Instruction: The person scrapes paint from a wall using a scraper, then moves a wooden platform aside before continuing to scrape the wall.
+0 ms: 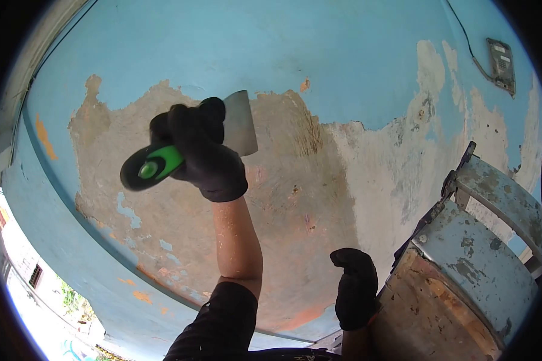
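Observation:
In a black glove, my left hand [202, 147] is closed around the green and black handle [153, 167] of a putty knife. Its wide metal blade [240, 123] points right and overlaps the upper edge of a bare grey-brown patch [283, 180] on the wall. Flaked light-blue paint [253, 45] borders this patch above. Lower right, my right hand [356, 289], also gloved in black, is raised in front of the wall with fingers loosely bent and nothing visible in them. It is beside a worn, blue-painted structure.
That peeling structure [476, 259] has curved slabs and juts out at the right. A socket-like box [501, 66] with a black cable hangs on the wall at upper right. Whitish scraped areas [391, 162] lie right of the patch. Bright outdoor space shows at lower left.

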Available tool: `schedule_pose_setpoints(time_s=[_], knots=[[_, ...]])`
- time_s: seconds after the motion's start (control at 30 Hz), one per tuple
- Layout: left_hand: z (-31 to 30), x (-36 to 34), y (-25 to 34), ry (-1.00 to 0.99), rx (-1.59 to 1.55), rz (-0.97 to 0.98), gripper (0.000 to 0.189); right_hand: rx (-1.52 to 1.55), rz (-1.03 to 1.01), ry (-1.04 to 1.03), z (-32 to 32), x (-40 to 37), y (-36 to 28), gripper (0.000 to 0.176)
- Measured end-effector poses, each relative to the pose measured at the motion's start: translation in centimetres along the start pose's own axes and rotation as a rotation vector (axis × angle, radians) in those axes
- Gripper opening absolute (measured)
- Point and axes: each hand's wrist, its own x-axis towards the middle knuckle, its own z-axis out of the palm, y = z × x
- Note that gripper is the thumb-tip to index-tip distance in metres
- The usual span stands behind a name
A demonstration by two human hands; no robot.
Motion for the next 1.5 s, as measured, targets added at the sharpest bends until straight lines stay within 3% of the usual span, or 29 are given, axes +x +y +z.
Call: schedule_pose_setpoints(time_s=[0.03,0.07,0.17,0.27,0.3,0.33,0.4,0.47,0.5,0.6,0.67,0.73,0.8,0.83,0.93,0.97,1.07,1.13,1.17,1.27,1.3,1.33,1.4,1.43,1.47,1.5], knots=[[-0.7,-0.1,-1.1,-0.012,-0.132,-0.040,0.011,-0.002,0.002,0.001,-0.1,0.1,0.0,0.049],[0.9,-0.8,-3.8,0.272,-0.012,-0.167,0.011,-0.045,-0.018,-0.028,-0.3,0.3,-0.1,0.049],[2.1,-1.4,-3.9,0.063,-0.023,-0.310,0.013,-0.029,-0.016,-0.034,0.0,0.0,-0.3,0.048],[1.4,-1.3,-2.3,0.017,-0.082,-0.157,0.013,0.043,0.006,-0.010,0.1,-0.4,-0.1,0.049],[0.1,-0.7,-2.0,0.095,-0.087,-0.069,0.011,0.066,-0.002,0.007,0.2,-0.1,0.0,0.049],[-1.5,1.5,-0.7,-0.371,-0.359,0.062,0.012,0.069,-0.008,0.016,0.1,0.1,0.2,0.049],[0.5,-1.0,-1.6,0.106,-0.119,-0.041,0.013,-0.012,-0.046,-0.056,-0.3,0.0,0.2,0.050],[2.4,-1.7,-4.6,0.156,0.069,-0.202,0.015,-0.016,0.002,-0.049,-0.3,-0.3,-0.1,0.051],[2.3,-1.4,-4.6,0.061,0.013,-0.279,0.015,-0.014,0.022,-0.029,-0.1,-0.3,-0.2,0.051],[3.0,-1.6,-2.8,-0.026,0.169,-0.117,0.021,0.020,0.032,-0.014,-0.1,-0.4,0.0,0.051],[1.5,-0.8,-1.4,-0.081,-0.182,-0.033,0.023,0.045,-0.009,-0.017,-0.1,-0.1,0.1,0.052],[1.3,-1.1,-1.0,-0.040,-0.191,-0.010,0.019,0.063,-0.035,-0.018,-0.2,0.1,-0.1,0.052],[2.9,-2.7,-4.9,0.082,-0.009,-0.164,0.021,-0.159,-0.065,-0.072,-0.5,0.1,-0.9,0.052],[3.5,-2.9,-4.1,0.043,0.193,-0.134,0.020,-0.158,-0.054,-0.078,-0.4,-0.4,-0.8,0.052],[4.0,-1.9,-2.8,0.031,0.061,-0.158,0.017,-0.001,0.002,-0.019,-0.2,-0.6,-0.5,0.052],[3.5,-1.6,-2.0,0.148,-0.080,-0.185,0.013,-0.014,0.000,-0.023,-0.3,-0.5,-0.6,0.052],[-1.3,0.0,-2.2,-0.322,-0.359,0.007,0.014,-0.041,-0.011,-0.022,-0.3,0.0,-0.5,0.052],[4.0,-2.9,-4.6,0.228,-0.021,-0.288,0.014,-0.064,0.003,-0.042,-0.2,-0.3,-0.6,0.053],[3.8,-2.6,-5.7,0.143,0.008,-0.410,0.015,-0.004,0.023,-0.017,-0.1,-0.5,-0.6,0.052],[4.7,-3.2,-3.3,-0.036,0.204,-0.317,0.013,-0.025,0.028,-0.006,-0.2,-0.1,-0.8,0.052],[3.8,-2.6,-3.5,-0.173,0.238,0.052,0.010,-0.103,0.035,-0.028,-0.4,-0.1,-0.9,0.052],[5.3,-2.5,-1.2,0.170,-0.470,-0.268,0.012,-0.103,0.026,-0.022,-0.4,0.0,-0.6,0.052],[0.9,-0.7,-0.4,-0.390,-0.399,0.101,0.011,0.035,-0.068,-0.018,-0.3,-0.1,0.0,0.052],[-0.3,-0.5,-1.7,-0.448,-0.383,0.100,0.010,0.036,-0.066,-0.013,-0.3,0.2,-0.1,0.052],[3.9,-2.6,-2.7,0.256,-0.105,-0.166,0.011,-0.036,-0.051,-0.033,-0.3,0.4,-0.4,0.051],[4.1,-2.9,-4.4,0.165,-0.032,-0.233,0.012,-0.109,-0.029,-0.061,-0.3,0.1,-0.7,0.051]])
